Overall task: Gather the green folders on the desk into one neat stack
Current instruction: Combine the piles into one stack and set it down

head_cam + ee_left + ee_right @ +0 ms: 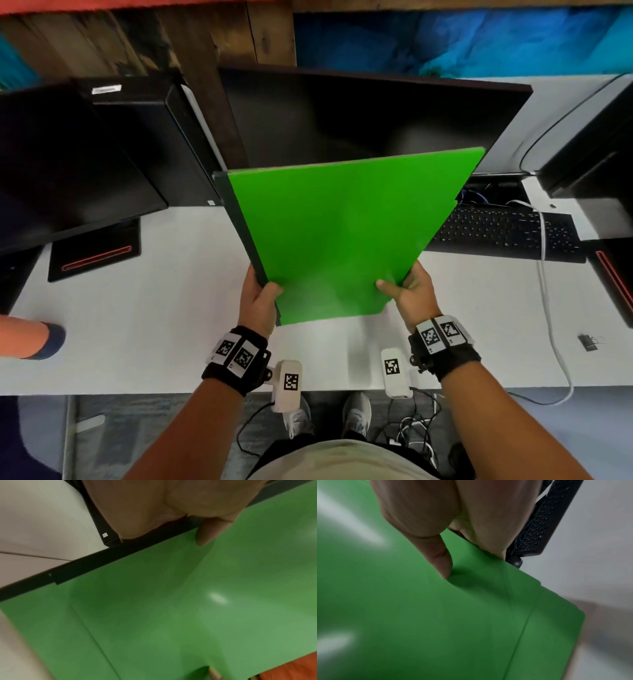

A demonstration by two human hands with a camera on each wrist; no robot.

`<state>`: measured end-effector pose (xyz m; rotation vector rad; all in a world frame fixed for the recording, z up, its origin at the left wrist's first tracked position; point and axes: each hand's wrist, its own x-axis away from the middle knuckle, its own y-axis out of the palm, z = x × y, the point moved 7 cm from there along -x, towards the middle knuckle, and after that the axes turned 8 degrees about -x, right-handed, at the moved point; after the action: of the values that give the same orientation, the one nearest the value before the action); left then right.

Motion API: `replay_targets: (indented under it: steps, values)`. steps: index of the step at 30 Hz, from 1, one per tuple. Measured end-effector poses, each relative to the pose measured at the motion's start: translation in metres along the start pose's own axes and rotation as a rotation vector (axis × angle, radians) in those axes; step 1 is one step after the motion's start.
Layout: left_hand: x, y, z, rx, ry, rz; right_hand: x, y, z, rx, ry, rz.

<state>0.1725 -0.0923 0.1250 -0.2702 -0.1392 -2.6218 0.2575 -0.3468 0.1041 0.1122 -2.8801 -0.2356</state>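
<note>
The green folders (339, 236) are held above the white counter (137, 325), tilted with the far edge raised toward the monitor (370, 116). The left hand (257, 301) pinches the near left edge, thumb on top; the right hand (409, 291) pinches the near right edge likewise. How many folders are in the bundle cannot be told. Risk: the covers look smooth, glossy and thin, so sheets could slide apart or sag between two corner grips; the raised edge could strike the monitor or the keyboard (507, 233). A dark strip runs along the left side.
</note>
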Motion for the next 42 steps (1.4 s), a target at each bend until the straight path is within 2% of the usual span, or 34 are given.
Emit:
replay_targets:
  steps: [5, 10, 15, 19, 26, 30, 34, 36, 38, 42]
  values:
    - [0.002, -0.001, -0.019, -0.163, -0.027, -0.009, 0.0, -0.001, 0.0, 0.05, -0.02, 0.0]
    - [0.004, -0.002, -0.019, -0.263, 0.024, -0.004, 0.008, -0.001, -0.003, -0.028, -0.069, 0.057]
    - [0.007, -0.011, -0.028, -0.511, 0.12, 0.01, 0.019, -0.003, 0.006, 0.19, -0.112, 0.143]
    - [0.011, -0.015, -0.044, -0.728, 0.098, -0.002, 0.023, 0.0, 0.01, 0.293, -0.183, 0.15]
    - [0.009, -0.016, -0.039, -0.784, 0.13, -0.03, 0.022, 0.008, -0.002, 0.319, -0.214, 0.178]
    - [0.001, -0.033, -0.019, -0.842, 0.127, -0.037, 0.013, 0.033, -0.007, 0.35, -0.155, 0.172]
    - [-0.022, -0.083, -0.019, -0.943, 0.039, -0.084, -0.004, 0.078, 0.011, 0.416, -0.021, 0.109]
    - [-0.032, -0.115, -0.024, -1.019, -0.012, -0.102, -0.007, 0.103, 0.029, 0.498, 0.087, 0.076]
    - [-0.037, -0.149, -0.026, -1.058, -0.108, -0.104, -0.009, 0.129, 0.056, 0.567, 0.263, 0.046]
    - [-0.044, -0.194, -0.032, -0.968, -0.22, -0.128, -0.003, 0.177, 0.089, 0.67, 0.496, -0.106]
